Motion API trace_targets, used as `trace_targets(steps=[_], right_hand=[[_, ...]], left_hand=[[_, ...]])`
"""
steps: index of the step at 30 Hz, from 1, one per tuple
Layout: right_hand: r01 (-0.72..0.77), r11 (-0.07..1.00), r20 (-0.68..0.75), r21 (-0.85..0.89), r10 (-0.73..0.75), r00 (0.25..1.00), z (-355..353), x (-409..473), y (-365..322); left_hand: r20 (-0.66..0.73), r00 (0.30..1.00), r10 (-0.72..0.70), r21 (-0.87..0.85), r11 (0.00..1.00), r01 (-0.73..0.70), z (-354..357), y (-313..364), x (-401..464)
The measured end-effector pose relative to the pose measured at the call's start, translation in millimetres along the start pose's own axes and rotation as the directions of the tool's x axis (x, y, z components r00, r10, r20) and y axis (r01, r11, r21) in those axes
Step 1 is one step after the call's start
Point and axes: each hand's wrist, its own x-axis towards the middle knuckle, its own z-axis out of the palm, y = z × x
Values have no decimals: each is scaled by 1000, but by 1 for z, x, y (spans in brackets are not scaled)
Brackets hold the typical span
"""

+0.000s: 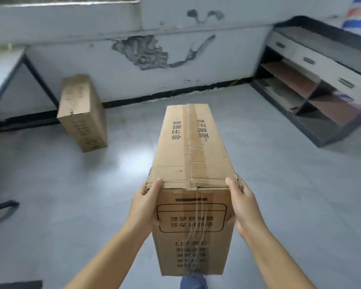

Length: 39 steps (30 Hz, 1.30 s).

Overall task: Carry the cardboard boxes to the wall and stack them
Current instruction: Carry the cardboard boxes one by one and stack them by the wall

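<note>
- A bit of blue cloth [193, 282] shows just under the carried box, at the near edge of the floor.
- The left hand [147, 202] grips the near left corner of a long cardboard box [193, 155]; its thumb lies on the top edge, and the fingers curl round the left side, mostly hidden.
- The right hand [243, 207] holds the near right corner the same way, thumb on the top edge, fingers wrapped onto the right side.
- The box is held off the grey tiled floor [269, 174], its long axis pointing away from the person toward the wall, taped seam and printed characters facing up.
- A second cardboard box [81, 113] stands on the floor farther off to the left, close to the wall and just beside a dark-framed table [6, 65].
- A dark shelf unit [313, 84] with pale drawers stands along the right side.
- The white wall [133, 65] at the far edge of the floor has a large patch of peeled paint [144, 51].
</note>
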Motion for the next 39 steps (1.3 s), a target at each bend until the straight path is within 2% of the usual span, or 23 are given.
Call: trace_targets(steps=[9, 14, 21, 26, 32, 39], right_hand=[[41, 995, 318, -88, -12, 948, 128, 138, -78], [59, 993, 412, -99, -13, 911, 222, 200, -107], [20, 998, 408, -62, 7, 913, 375, 289, -149], [-6, 1000, 392, -10, 10, 920, 454, 342, -193], [-6, 1000, 387, -3, 6, 922, 530, 433, -224], [-45, 997, 427, -57, 65, 902, 626, 580, -256]], left_hand=[[-245, 969, -9, -133, 991, -25, -21, 94, 113], [-322, 947, -8, -168, 985, -49, -57, 144, 191], [-327, 945, -1, -219, 973, -75, -116, 249, 325], [-273, 962, 12, -216, 974, -73, -141, 328, 403], [-268, 963, 29, -141, 988, -69, -148, 394, 508], [-343, 939, 15, -186, 979, -84, -131, 468, 653]])
